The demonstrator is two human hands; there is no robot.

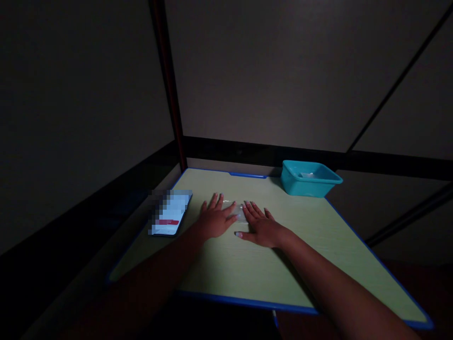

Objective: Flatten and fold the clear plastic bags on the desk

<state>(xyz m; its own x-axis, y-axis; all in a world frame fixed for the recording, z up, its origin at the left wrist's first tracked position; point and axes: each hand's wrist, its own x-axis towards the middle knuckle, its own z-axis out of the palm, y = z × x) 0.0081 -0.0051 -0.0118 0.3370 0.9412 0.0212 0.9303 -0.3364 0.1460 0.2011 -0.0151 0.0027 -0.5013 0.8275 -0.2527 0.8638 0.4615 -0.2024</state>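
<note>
A small clear plastic sheet or bag lies flat on the table, partly covered by my hands. My left hand rests palm down with fingers spread, some of them over the plastic's left part. On the other side, my right hand is flat too, its fingertips touching the plastic's right part and its thumb stretched toward the left. Neither hand is closed around anything. How far the plastic reaches beneath the fingers is hidden.
The pale table has a blue rim. A phone with a lit screen lies at the left edge. At the back right corner stands a turquoise plastic basket with something whitish inside. Dark walls close in behind and at the left.
</note>
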